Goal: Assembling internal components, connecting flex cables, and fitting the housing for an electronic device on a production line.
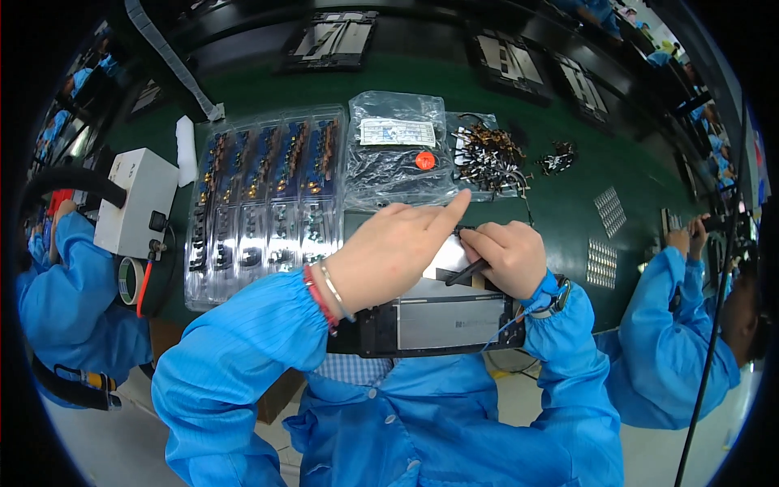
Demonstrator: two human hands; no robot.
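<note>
An opened tablet-like device (377, 329) lies at the table's near edge, with a flat silvery battery (449, 322) showing in it. Over its far part I hold my left hand (398, 250), palm down, fingers stretched out to the right; some fingertips are hidden behind it. My right hand (511, 256) is closed round a slim black pen-like tool (468, 273), whose end slants down to the left over the device. What the right fingertips touch is hidden. A blue wrist strap and a watch (560, 297) are on my right wrist.
Clear trays (269, 203) of small circuit parts lie left, beside a white box-shaped machine (134, 199) and tape roll (129, 280). Beyond my hands are a clear bag (398, 174) and a pile of flex cables (489, 154). Sticker sheets (601, 264) lie right. People sit both sides.
</note>
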